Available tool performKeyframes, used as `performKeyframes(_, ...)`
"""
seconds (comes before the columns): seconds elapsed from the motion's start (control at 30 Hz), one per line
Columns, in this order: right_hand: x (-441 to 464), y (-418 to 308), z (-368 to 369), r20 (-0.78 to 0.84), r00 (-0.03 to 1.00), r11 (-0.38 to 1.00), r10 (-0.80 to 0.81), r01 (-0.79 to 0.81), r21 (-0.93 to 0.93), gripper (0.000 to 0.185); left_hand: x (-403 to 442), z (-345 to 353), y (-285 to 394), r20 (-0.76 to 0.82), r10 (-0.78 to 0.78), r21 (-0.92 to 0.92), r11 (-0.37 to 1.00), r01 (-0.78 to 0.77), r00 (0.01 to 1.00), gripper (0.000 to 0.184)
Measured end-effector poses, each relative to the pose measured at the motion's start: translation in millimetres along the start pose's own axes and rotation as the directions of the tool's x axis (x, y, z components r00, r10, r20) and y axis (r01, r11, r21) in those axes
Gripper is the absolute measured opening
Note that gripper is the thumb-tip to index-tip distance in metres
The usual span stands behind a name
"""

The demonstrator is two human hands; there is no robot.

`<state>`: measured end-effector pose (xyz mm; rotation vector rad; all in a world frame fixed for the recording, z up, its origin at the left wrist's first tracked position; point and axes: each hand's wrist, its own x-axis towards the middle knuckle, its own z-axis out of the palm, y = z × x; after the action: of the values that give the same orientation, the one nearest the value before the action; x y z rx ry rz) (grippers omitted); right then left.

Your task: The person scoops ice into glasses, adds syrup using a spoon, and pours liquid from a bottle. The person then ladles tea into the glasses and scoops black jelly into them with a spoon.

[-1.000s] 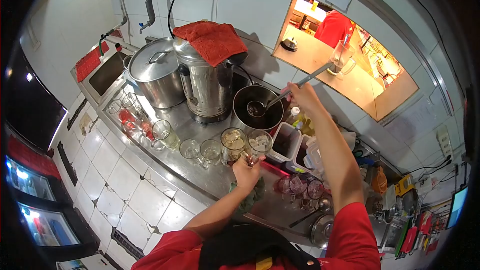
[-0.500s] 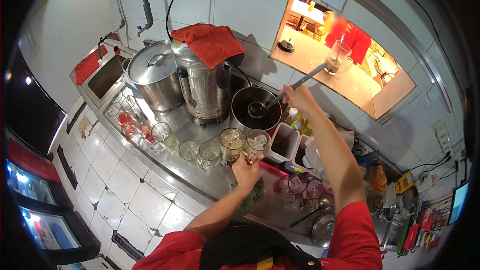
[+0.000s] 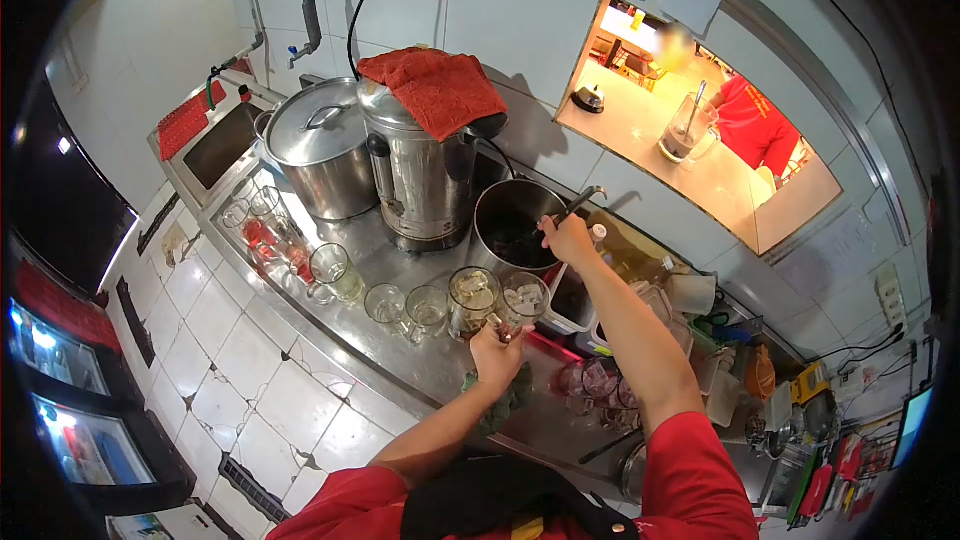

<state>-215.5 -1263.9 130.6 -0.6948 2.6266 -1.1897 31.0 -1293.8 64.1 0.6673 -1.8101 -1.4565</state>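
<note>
Your right hand (image 3: 566, 240) has moved in over the pot (image 3: 487, 255), and the metal ladle (image 3: 577, 205) now slants into its dark contents, hooked end up, bowl hard to make out. Your fingers close round its handle; your left hand (image 3: 497, 355) curls at the handles of two clear, ice-filled mugs (image 3: 525, 298) beside the pot.

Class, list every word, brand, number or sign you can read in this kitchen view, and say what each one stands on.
No text here is clear enough to quote.
Red shirt beyond the hatch: yellowish lettering, too blurred to read.
Wall sheet beside the hatch: faint marks, too blurred to read.
Metal urn: marks low on its front, too small to read.
Yellow item at right: possible lettering, too small to tell.
</note>
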Motion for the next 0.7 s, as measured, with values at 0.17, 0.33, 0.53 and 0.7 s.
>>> performKeyframes(0.17, 4, 7, 3, 0.020, 1.000, 0.998, 0.002, -0.001, -0.056, 0.034, 2, 0, -2, 0.016, -0.006, -0.012, 1.000, 0.006, 1.000, 0.037)
performKeyframes(0.33, 7, 1, -22, 0.041, 0.985, 0.980, 0.167, -0.170, 0.106, 0.034, 4, 4, -7, -0.001, -0.005, -0.008, 1.000, 0.005, 1.000, 0.037)
performKeyframes(0.53, 6, -33, -71, 0.093, 0.974, 0.935, 0.206, -0.224, 0.276, 0.033, 11, 11, -3, -0.007, -0.060, -0.060, 0.996, 0.060, 0.998, 0.038)
performKeyframes(0.7, -6, -69, -112, 0.058, 0.989, 0.970, 0.138, -0.146, 0.196, 0.036, 17, 14, 3, -0.014, -0.060, -0.076, 0.995, 0.059, 0.998, 0.039)
